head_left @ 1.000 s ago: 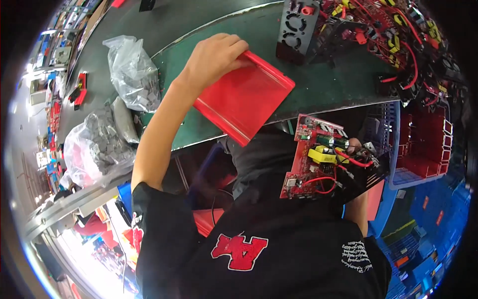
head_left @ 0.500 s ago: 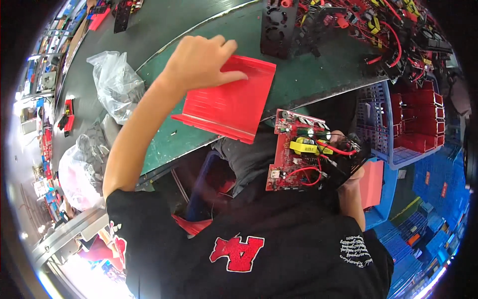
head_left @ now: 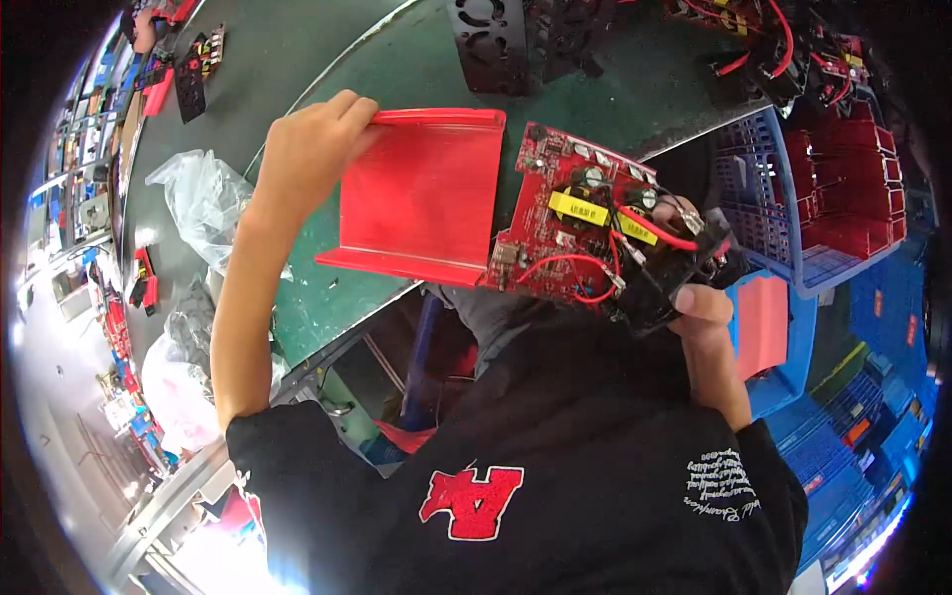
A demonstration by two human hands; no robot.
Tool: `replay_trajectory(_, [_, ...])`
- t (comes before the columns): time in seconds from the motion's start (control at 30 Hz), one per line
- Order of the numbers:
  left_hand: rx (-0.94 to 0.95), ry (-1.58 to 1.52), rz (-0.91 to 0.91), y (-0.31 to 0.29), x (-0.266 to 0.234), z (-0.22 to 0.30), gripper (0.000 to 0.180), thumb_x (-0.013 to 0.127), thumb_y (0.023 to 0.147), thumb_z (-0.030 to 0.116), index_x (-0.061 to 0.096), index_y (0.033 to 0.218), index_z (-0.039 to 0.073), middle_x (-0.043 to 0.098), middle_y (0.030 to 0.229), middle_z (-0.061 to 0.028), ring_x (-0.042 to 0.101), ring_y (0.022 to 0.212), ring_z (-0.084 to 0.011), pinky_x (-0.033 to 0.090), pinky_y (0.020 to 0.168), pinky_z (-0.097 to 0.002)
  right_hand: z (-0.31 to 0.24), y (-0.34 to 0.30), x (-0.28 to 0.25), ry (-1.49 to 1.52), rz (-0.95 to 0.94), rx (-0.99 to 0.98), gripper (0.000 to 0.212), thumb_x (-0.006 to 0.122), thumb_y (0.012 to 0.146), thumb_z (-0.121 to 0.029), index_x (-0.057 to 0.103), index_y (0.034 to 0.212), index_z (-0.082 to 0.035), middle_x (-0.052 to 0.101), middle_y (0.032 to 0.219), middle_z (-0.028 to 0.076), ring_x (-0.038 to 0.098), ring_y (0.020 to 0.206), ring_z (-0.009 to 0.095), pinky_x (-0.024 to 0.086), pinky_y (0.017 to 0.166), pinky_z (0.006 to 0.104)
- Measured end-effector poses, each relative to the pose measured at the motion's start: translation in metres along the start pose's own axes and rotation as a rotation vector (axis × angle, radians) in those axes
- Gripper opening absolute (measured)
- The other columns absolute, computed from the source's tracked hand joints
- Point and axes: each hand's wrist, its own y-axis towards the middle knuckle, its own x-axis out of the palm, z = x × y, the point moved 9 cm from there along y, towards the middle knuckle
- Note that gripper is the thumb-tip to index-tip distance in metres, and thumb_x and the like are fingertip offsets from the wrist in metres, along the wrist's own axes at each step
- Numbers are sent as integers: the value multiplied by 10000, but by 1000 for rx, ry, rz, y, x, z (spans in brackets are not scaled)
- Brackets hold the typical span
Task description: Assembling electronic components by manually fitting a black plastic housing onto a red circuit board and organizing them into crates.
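My left hand (head_left: 322,139) is closed on the far left edge of a red U-shaped metal casing (head_left: 421,198). The casing lies open side up on the green table, with raised flanges along its far and near sides. In my right hand (head_left: 702,309) is a red circuit board (head_left: 540,193) with yellow transformers, red wires and a black end panel. My fingers wrap round the panel end, partly hidden behind it. The board is tilted, its left edge right beside the casing's right edge; whether they touch I cannot tell.
Black perforated panels (head_left: 493,50) stand at the table's far side, with more wired boards (head_left: 833,59) at far right. Clear plastic bags (head_left: 203,203) lie left. To the right are a blue crate (head_left: 783,198) of red casings and a blue bin (head_left: 803,342) with pink sheets.
My left hand has shifted left and taken hold of the casing's edge. The casing has turned squarer to me. My right hand has brought the circuit board up and left, close to it.
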Motion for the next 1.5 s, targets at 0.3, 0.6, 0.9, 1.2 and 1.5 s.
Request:
replay_trajectory(0.3, [6, -429, 209, -28, -54, 74, 445, 673, 795, 470, 589, 942, 58, 579, 977, -122, 560, 940, -309, 444, 788, -402, -19, -1, -14, 16, 136, -43, 892, 791, 521, -208, 395, 1280, 42, 569, 1181, 144, 574, 1104, 257, 450, 982, 355])
replay_trajectory(0.6, [-375, 412, 1028, -146, -45, 35, 510, 677, 789, 555, 590, 820, 53, 513, 606, 29, 536, 536, -183, 473, 518, -343, -37, 2, -32, 93, -34, -161, 836, 735, 554, -218, 393, 1285, -1, 473, 1276, 181, 472, 1241, 343, 365, 1079, 463])
replay_trajectory(0.9, [-269, -124, 1071, -125, -36, 52, 432, 445, 910, 198, 476, 489, 107, 461, 430, 6, 477, 382, -189, 357, 378, -313, -29, -1, -18, -20, -52, -138, 931, 725, 528, -217, 366, 1350, 33, 485, 1300, 156, 481, 1235, 314, 357, 1081, 416])
replay_trajectory(1.2, [-299, -333, 737, -112, 5, 80, 267, 487, 697, 197, 434, 463, 82, 399, 462, -64, 403, 418, -238, 284, 441, -371, 17, 3, -1, -63, 19, -61, 817, 802, 613, -187, 433, 1310, 25, 600, 1140, 82, 575, 1052, 182, 464, 924, 333])
replay_trajectory(1.5, [-311, -379, 721, -110, 12, 77, 221, 486, 652, 208, 462, 471, 82, 417, 472, -62, 397, 435, -230, 277, 459, -363, 31, -2, 15, -212, -124, -6, 710, 774, 644, -144, 466, 1258, 36, 571, 1142, 83, 547, 1051, 157, 423, 935, 306])
